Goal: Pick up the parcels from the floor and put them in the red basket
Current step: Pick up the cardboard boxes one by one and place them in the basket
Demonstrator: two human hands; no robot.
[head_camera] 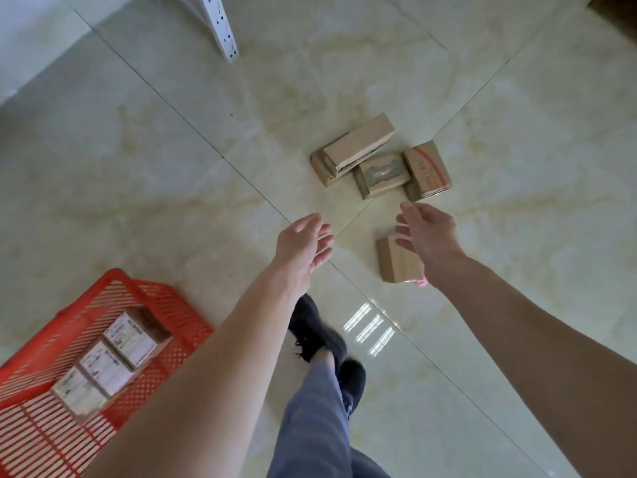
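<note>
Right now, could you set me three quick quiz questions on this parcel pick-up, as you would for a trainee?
1. True or false: the left hand holds a parcel.
2. How many parcels lie in the red basket?
3. Which lies nearest the right hand? A: the plain parcel just below it. B: the red-striped parcel. C: the white shelf post.

Key
1. False; both hands are open and hold nothing.
2. Three, side by side, white labels up.
3. A; the hand partly overlaps it in view.
</note>
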